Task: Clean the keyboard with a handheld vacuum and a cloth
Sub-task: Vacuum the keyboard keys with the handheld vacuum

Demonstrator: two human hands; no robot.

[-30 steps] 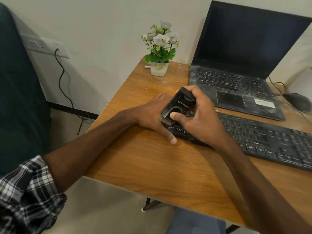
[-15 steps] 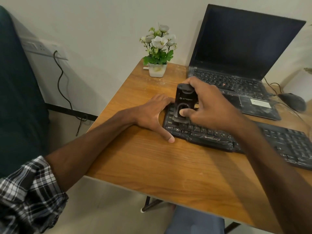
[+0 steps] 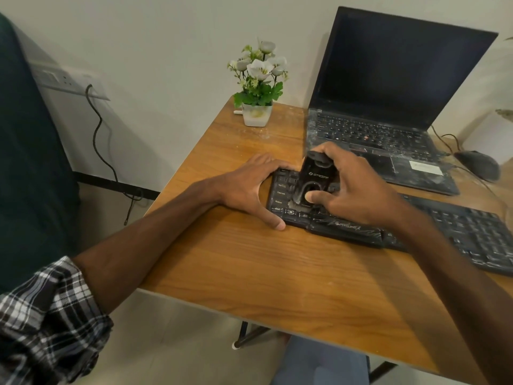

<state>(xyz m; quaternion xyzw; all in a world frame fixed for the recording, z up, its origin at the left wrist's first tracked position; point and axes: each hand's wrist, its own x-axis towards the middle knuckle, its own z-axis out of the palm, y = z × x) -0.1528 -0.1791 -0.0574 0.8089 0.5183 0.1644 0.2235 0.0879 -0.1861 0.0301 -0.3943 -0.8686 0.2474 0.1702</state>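
A black keyboard point(image 3: 455, 232) lies across the wooden desk point(image 3: 277, 273), running from the middle to the right edge. My right hand point(image 3: 355, 187) grips a small black handheld vacuum point(image 3: 315, 177), held upright with its brush end down on the keys at the keyboard's left end. My left hand point(image 3: 249, 187) rests around the keyboard's left edge, thumb along the front corner, fingers at the back corner. No cloth is in view.
A dusty open laptop point(image 3: 388, 107) stands behind the keyboard. A white pot of flowers point(image 3: 256, 87) sits at the desk's back left. A black mouse point(image 3: 478, 165) with its cable lies at the right. A wall socket and cable point(image 3: 94, 129) hang left.
My right hand has tipped the vacuum from lying low over the left edge to standing upright, and has shifted it slightly right along the keys. The left hand has stayed in place.
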